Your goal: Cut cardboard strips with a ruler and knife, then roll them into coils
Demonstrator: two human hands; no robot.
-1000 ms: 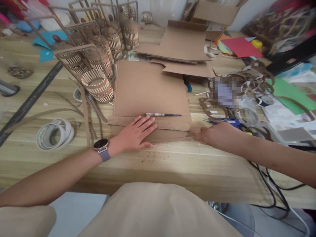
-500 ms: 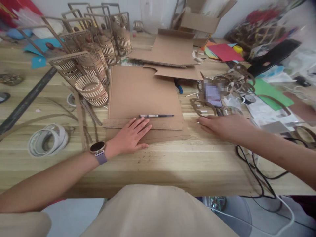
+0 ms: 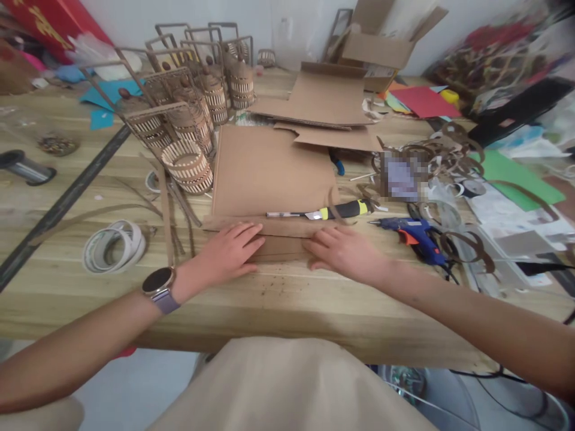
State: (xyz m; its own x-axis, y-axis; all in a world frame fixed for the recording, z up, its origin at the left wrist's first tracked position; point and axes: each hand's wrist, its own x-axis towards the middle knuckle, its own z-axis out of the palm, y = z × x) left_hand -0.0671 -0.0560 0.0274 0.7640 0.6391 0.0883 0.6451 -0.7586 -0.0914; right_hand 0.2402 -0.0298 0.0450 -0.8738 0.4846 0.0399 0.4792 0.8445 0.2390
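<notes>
My left hand (image 3: 227, 251) lies flat, fingers stretched, on a narrow cardboard strip (image 3: 278, 238) at the near edge of a large cardboard sheet (image 3: 269, 170). My right hand (image 3: 344, 251) also rests flat with fingers out on the strip's right part. Just beyond the fingers a utility knife with a black and yellow handle (image 3: 341, 211) lies on the sheet, beside a dark pen (image 3: 285, 214). A watch (image 3: 158, 281) is on my left wrist.
Slatted cardboard lanterns (image 3: 186, 164) stand at the back left. Rolls of tape (image 3: 114, 245) lie left of my hand. A blue glue gun (image 3: 415, 230) and cardboard rings (image 3: 449, 155) crowd the right. Folded boxes (image 3: 323, 99) and coloured paper (image 3: 424, 100) lie behind.
My right hand came in from the right and now lies on the strip. A utility knife now rests on the sheet beside the pen. My left hand stayed in place.
</notes>
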